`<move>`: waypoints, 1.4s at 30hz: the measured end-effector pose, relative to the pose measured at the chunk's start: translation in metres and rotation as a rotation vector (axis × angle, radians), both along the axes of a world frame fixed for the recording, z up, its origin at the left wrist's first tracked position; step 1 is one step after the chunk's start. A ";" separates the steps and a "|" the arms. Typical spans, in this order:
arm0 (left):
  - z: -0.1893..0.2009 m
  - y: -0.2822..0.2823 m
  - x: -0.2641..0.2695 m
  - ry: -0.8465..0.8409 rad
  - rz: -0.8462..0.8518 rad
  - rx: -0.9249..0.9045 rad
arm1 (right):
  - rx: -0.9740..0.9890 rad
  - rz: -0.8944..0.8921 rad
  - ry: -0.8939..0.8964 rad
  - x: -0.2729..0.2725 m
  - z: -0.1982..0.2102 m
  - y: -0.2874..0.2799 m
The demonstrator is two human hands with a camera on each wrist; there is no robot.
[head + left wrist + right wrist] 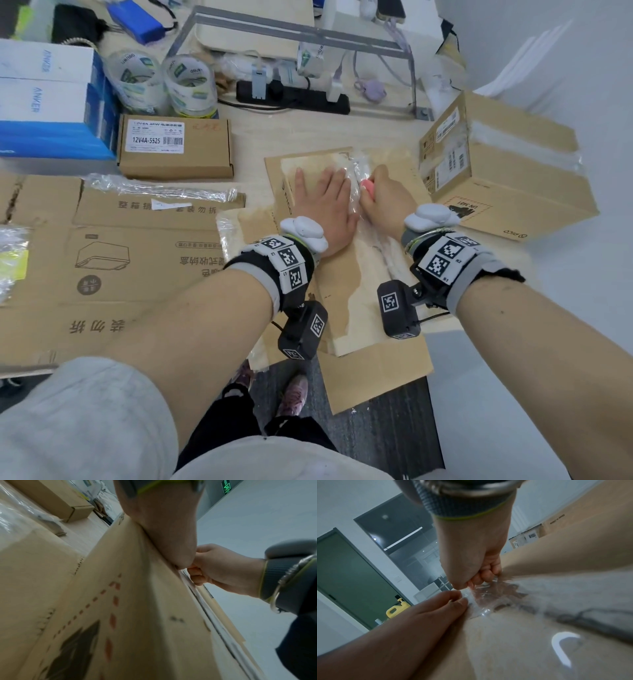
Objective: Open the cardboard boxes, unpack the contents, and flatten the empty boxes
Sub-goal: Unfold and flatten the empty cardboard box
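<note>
A flattened brown cardboard box lies on the desk edge in front of me. My left hand presses flat on it with straight fingers; the left wrist view shows the palm against the cardboard. Just to its right, my right hand is curled round a small pink tool at a strip of crumpled clear tape. In the right wrist view, the right hand is a fist at the tape, beside the left fingers.
A taped cardboard box stands at the right. A small labelled box, two clear tape rolls and blue-white boxes sit at the back left. Large flattened cardboard covers the left. A power strip lies behind.
</note>
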State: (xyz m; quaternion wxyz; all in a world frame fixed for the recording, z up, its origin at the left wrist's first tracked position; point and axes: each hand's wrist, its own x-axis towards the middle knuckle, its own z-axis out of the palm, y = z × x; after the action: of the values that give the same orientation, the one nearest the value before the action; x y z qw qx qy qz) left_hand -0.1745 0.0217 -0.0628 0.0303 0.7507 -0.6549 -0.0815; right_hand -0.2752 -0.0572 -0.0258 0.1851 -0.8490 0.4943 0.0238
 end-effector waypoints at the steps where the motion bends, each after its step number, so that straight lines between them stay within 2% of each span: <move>1: 0.000 -0.001 0.000 -0.001 0.003 -0.001 | -0.002 0.006 0.019 0.000 0.000 0.000; 7: 0.000 -0.002 -0.003 -0.005 0.026 -0.014 | 0.012 -0.019 0.135 0.005 -0.001 0.003; 14: 0.002 -0.001 -0.003 0.007 0.031 -0.003 | 0.000 -0.036 0.170 0.006 0.000 0.010; 42: -0.001 -0.003 -0.003 0.003 0.040 -0.015 | 0.009 -0.061 0.171 -0.012 -0.002 0.026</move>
State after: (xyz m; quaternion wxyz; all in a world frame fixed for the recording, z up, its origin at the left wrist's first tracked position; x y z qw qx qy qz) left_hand -0.1779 0.0184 -0.0636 0.0389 0.7632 -0.6403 -0.0771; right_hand -0.2869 -0.0311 -0.0277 0.1466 -0.8275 0.5340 0.0926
